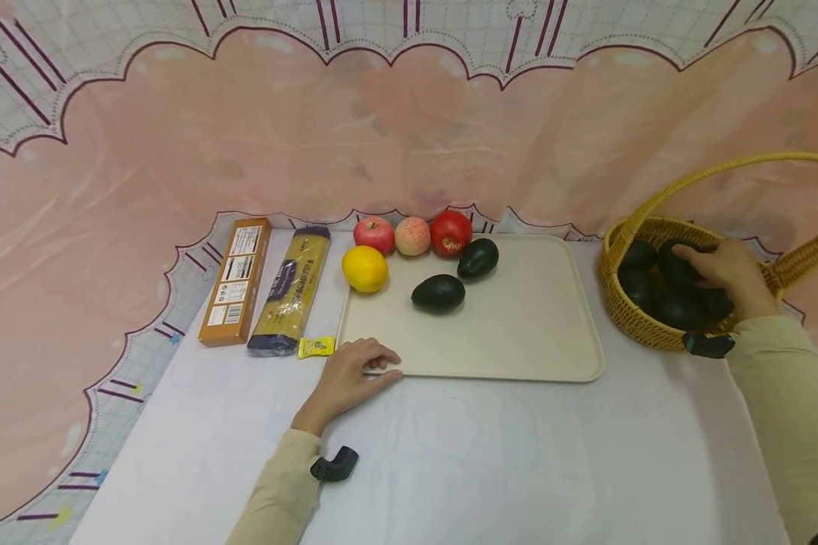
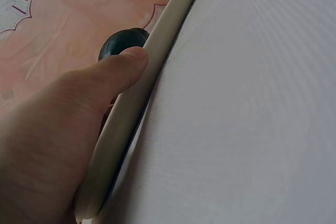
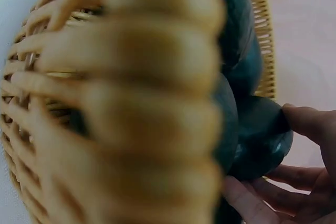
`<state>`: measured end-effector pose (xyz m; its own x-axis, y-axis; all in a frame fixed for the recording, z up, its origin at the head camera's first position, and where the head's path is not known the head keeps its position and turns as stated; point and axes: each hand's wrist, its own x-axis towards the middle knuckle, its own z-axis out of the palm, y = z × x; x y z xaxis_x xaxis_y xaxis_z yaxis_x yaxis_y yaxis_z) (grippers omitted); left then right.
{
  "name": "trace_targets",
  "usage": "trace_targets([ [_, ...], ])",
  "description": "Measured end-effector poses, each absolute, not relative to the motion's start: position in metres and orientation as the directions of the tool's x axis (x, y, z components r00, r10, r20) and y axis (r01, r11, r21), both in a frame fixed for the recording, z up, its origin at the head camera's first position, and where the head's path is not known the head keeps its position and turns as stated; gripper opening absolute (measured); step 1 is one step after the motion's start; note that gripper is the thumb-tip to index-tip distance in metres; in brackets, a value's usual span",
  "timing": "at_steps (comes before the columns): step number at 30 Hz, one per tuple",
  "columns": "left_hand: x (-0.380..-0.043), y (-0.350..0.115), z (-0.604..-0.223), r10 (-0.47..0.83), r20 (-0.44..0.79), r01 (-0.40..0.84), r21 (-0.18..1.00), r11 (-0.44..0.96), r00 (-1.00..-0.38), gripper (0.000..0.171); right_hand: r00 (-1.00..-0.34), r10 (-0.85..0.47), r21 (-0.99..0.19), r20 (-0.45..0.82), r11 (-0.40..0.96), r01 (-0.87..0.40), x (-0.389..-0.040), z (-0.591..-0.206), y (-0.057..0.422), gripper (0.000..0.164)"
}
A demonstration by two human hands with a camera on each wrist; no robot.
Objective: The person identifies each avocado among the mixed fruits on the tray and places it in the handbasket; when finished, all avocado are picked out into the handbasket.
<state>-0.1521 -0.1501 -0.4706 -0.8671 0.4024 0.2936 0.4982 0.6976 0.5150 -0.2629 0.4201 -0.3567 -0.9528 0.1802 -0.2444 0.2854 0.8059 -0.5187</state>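
Observation:
In the head view my left hand (image 1: pixel 351 376) rests at the near left corner of the cream tray (image 1: pixel 518 356), its thumb along the rim (image 2: pixel 134 87). Two dark green avocados lie on the tray: one avocado (image 1: pixel 438 293) near its middle, another avocado (image 1: pixel 479 258) farther back. My right hand (image 1: pixel 732 274) reaches into a wicker basket (image 1: pixel 627 314) at the right. Its thumb and fingers grip an avocado (image 3: pixel 262 137) there, among several more dark avocados (image 1: pixel 678 309). The basket's weave covers much of the right wrist view.
Along the tray's back left sit a lemon (image 1: pixel 364 269), an apple (image 1: pixel 374 235), a peach (image 1: pixel 412 236) and a pomegranate (image 1: pixel 451 232). Left of it lie a spaghetti packet (image 1: pixel 291 291), an orange-brown box (image 1: pixel 235 284) and a small yellow sachet (image 1: pixel 316 347). The basket's tall handle (image 1: pixel 716 170) arches above it.

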Motion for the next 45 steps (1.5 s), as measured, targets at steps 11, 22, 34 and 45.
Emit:
trace_targets([
  [11, -0.154, -0.151, -0.472, 0.408, 0.285, 0.498, 0.51, 0.702, -0.867, 0.017, -0.971, 0.168, -0.379, -0.17, 0.898, 0.222, -0.268, -0.369, 0.421, 0.082],
  [22, -0.152, -0.151, -0.471, 0.404, 0.284, 0.494, 0.517, 0.699, -0.87, 0.017, -0.96, 0.166, -0.387, -0.225, 0.889, 0.244, -0.265, -0.371, 0.42, 0.089],
  [34, -0.153, -0.151, -0.472, 0.402, 0.283, 0.492, 0.519, 0.699, -0.871, 0.017, -0.981, 0.149, -0.464, -0.121, 0.865, 0.189, -0.25, -0.372, 0.418, 0.08],
  [45, -0.152, -0.151, -0.473, 0.399, 0.271, 0.482, 0.525, 0.701, -0.876, 0.017, -0.987, 0.158, -0.572, 0.038, 0.813, 0.109, -0.228, -0.374, 0.4, 0.062],
])
